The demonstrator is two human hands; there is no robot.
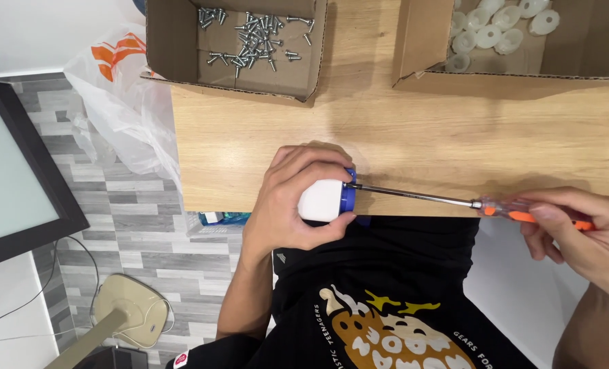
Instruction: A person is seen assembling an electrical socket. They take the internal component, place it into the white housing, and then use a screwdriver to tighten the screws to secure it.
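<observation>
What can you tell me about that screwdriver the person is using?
The screwdriver has a long, thin, shiny metal shaft and a clear handle with orange parts. It lies nearly level along the front edge of the wooden table. The right hand grips its handle; its tip meets the blue end of a small white and blue part held in the left hand.
</observation>
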